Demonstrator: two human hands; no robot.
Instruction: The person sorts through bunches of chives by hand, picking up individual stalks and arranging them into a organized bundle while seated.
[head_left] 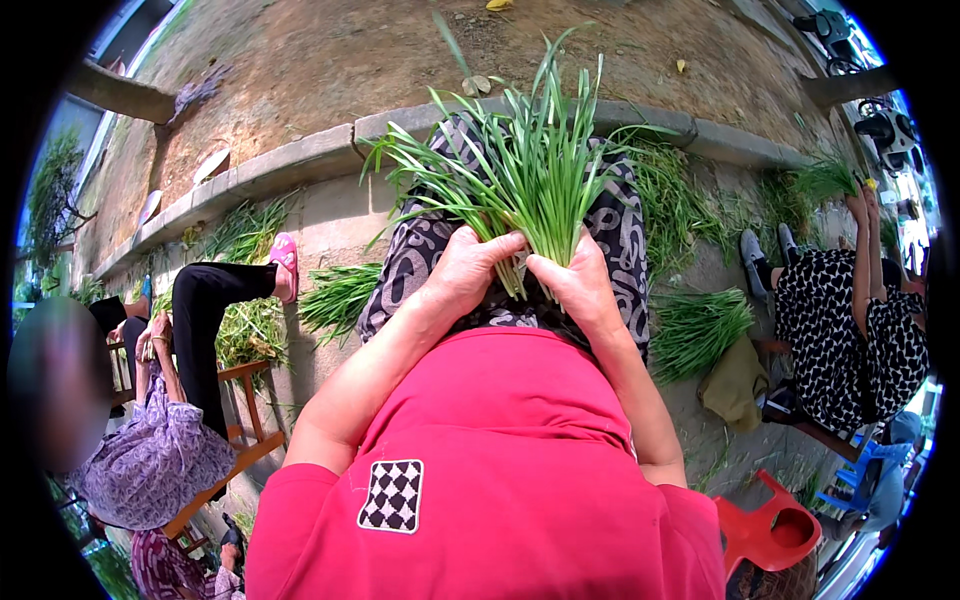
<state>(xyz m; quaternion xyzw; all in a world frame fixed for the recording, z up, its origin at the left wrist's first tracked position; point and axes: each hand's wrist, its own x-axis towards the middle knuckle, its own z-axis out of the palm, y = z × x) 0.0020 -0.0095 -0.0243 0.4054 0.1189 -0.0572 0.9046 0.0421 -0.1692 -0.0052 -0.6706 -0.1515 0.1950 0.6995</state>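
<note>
We note the green stalks [560, 175] above the person's lap, pale ends toward the body, leafy tips fanned out and away. The left hand [468, 268] has thumb and fingers closed around the ends of a sheaf that leans left; the right hand [580, 280] is likewise closed on the fuller, more upright sheaf beside it. The sheaves overlap, so we cannot tell how many stalks each hand bears.

Risks, in our judgement: a slackened thumb could let stalks slide out onto the patterned trousers [385, 300]; pulling the hands apart quickly could snag the crossed leaves and bend or tear them; squeezing hard could bruise the ends.

Further out: a tidy green heap [702, 330] lies right of the legs, near scattered greens [665, 205] by the kerb [640, 122]. Anything dropped there could mix with the litter.
</note>
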